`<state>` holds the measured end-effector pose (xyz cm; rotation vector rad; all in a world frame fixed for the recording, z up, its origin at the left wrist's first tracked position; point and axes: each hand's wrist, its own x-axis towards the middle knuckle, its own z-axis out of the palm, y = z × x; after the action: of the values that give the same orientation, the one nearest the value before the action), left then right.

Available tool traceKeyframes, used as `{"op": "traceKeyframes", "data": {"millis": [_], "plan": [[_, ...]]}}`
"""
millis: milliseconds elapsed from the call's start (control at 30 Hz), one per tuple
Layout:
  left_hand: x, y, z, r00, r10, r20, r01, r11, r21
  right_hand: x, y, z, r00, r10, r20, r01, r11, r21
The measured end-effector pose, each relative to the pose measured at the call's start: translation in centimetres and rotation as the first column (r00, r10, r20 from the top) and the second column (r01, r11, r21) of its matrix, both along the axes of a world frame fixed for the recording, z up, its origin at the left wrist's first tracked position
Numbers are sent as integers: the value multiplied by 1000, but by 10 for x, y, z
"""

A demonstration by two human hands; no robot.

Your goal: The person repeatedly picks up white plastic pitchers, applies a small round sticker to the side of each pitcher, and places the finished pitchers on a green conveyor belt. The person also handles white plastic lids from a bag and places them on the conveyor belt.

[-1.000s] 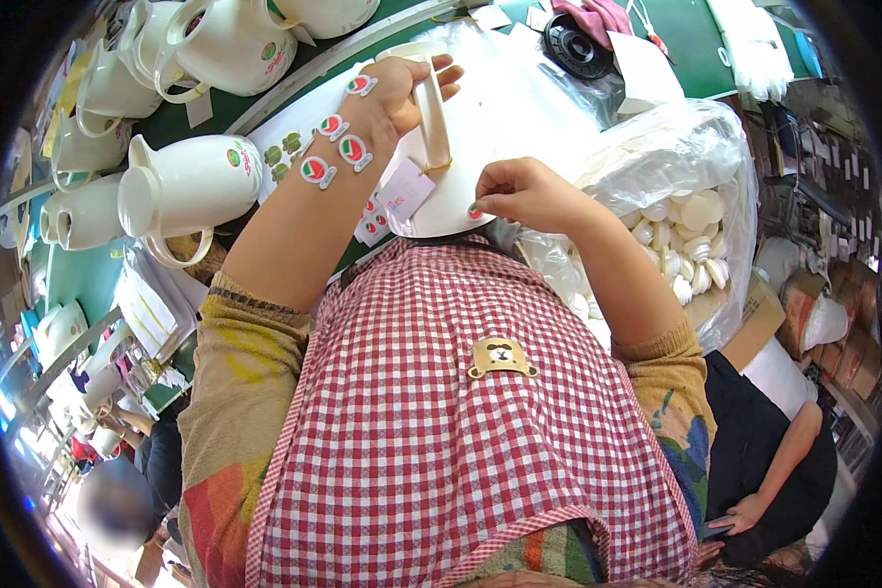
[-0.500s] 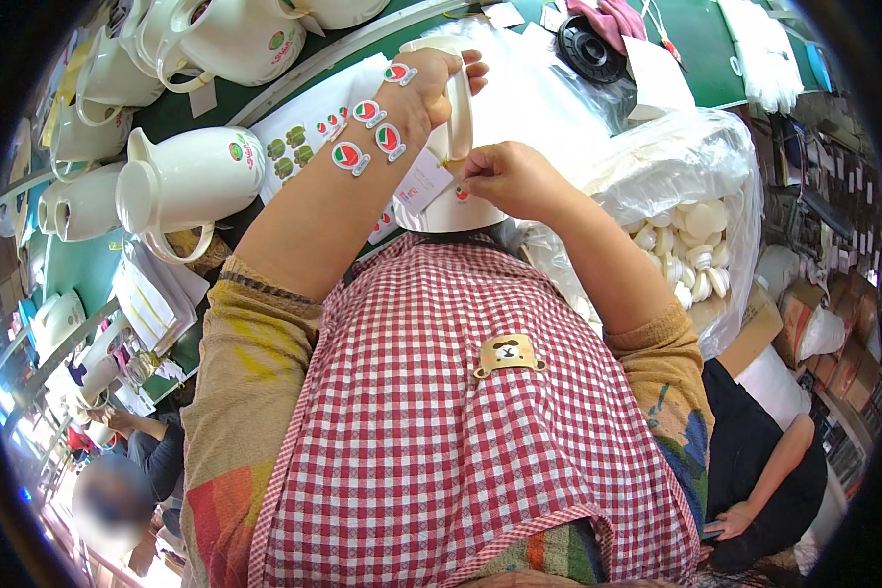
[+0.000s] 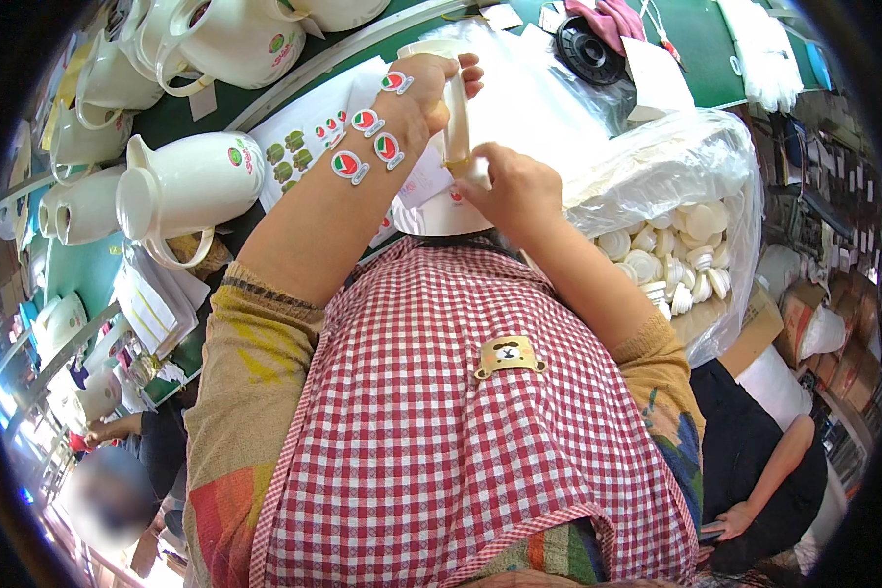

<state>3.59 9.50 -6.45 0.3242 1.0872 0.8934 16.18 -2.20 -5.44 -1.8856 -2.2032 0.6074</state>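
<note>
Green worktop (image 3: 735,59) crowded with white jugs (image 3: 181,186). My left hand (image 3: 426,93) has its grip closed on the cream jug handle (image 3: 456,118), long axis upright; my right hand (image 3: 514,186) pinches its lower end, just below.

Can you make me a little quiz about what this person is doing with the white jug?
1. True or false: round stickers sit on the left forearm.
2. Which hand grips the handle of the held jug: A left hand, B right hand?
3. What fills the plastic bag on the right?

Key: 1 true. 2 A; the right hand pinches lower on the handle. 3 White lids.
</note>
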Motion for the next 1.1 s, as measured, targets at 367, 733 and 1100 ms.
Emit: {"op": "traceKeyframes", "data": {"millis": [367,733,1100], "plan": [[-67,-32,47,736,-652,-180,664,748,4,71,-11,19,944,-200,-262,120,949,-292],[-77,77,173,855,-124,-504,504,435,746,103,-14,-9,629,-371,-683,170,923,-345],[-11,326,127,605,429,-671,600,308,738,117,6,-23,623,-381,-683,207,923,-325]]}}
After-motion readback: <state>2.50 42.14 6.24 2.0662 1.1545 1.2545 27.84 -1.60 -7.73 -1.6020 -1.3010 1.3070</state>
